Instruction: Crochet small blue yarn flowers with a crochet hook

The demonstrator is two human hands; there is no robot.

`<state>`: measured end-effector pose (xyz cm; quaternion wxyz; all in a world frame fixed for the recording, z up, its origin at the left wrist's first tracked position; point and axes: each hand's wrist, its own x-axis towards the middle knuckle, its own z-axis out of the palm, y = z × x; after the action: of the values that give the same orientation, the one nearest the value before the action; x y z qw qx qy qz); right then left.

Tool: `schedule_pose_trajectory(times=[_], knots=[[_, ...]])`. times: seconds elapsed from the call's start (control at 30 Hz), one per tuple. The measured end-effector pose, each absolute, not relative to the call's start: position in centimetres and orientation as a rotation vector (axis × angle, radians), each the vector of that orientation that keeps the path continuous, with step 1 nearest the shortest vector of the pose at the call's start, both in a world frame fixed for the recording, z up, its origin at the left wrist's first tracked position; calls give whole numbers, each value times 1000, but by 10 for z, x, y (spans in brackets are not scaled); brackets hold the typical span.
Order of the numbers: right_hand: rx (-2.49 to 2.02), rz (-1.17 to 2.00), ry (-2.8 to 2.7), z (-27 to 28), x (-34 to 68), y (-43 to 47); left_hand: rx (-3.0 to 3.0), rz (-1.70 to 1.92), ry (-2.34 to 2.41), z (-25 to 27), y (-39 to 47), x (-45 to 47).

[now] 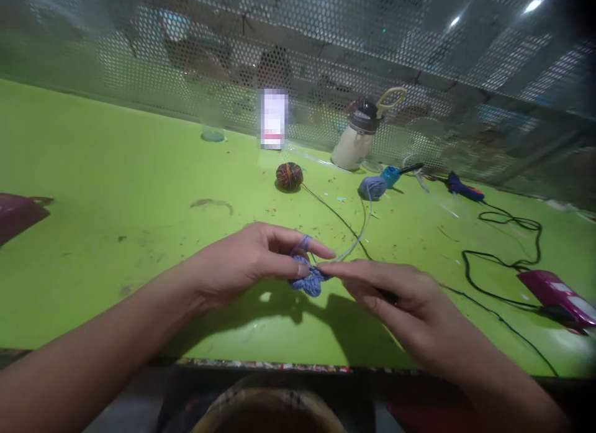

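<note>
My left hand (pixel 261 256) pinches a small blue-purple crochet piece (pixel 311 285) with rounded petals between thumb and fingers, and yarn loops over its index finger. At the piece's right side, the fingertips of my right hand (pixel 395 290) press close to the stitches. A dark handle, looking like a crochet hook (pixel 389 296), shows partly under that hand; its tip is hidden. Pale blue yarn runs from the work back to a blue yarn ball (pixel 372 187). A dark multicoloured yarn ball (pixel 289 176) rests farther left, its strand passing behind my right hand.
A phone with a blurred screen (pixel 272 119) leans on the perforated metal panel (pixel 307 66). Beside it stand a clear cup (pixel 213 132) and a white bottle (pixel 354 141). A glue gun (pixel 464 187), black cord and magenta device (pixel 559 296) lie right on the green table (pixel 116 184).
</note>
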<state>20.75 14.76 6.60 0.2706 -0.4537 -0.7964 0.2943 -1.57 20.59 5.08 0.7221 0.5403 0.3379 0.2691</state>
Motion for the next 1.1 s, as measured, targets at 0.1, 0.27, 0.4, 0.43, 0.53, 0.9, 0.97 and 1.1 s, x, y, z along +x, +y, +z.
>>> schedule_pose_trajectory(times=[0.1, 0.27, 0.4, 0.43, 0.53, 0.9, 0.97, 1.1], knots=[[-1188, 703, -2308, 73, 212, 149, 1274, 548, 750, 50, 206, -16], [-1203, 572, -2461, 81, 214, 147, 1337, 532, 753, 49, 206, -15], [-1235, 454, -2555, 83, 214, 145, 1360, 545, 760, 50, 205, -14], [-1237, 424, -2571, 83, 214, 145, 1361, 551, 766, 50, 205, -13], [-1242, 303, -2629, 82, 213, 145, 1382, 577, 797, 50, 203, -12], [-1257, -152, -2737, 75, 201, 142, 1459, 708, 916, 51, 199, -7], [-1259, -233, -2728, 74, 198, 140, 1513, 741, 936, 51, 197, -5], [-1299, -415, -2690, 71, 191, 137, 1700, 839, 995, 50, 193, -2]])
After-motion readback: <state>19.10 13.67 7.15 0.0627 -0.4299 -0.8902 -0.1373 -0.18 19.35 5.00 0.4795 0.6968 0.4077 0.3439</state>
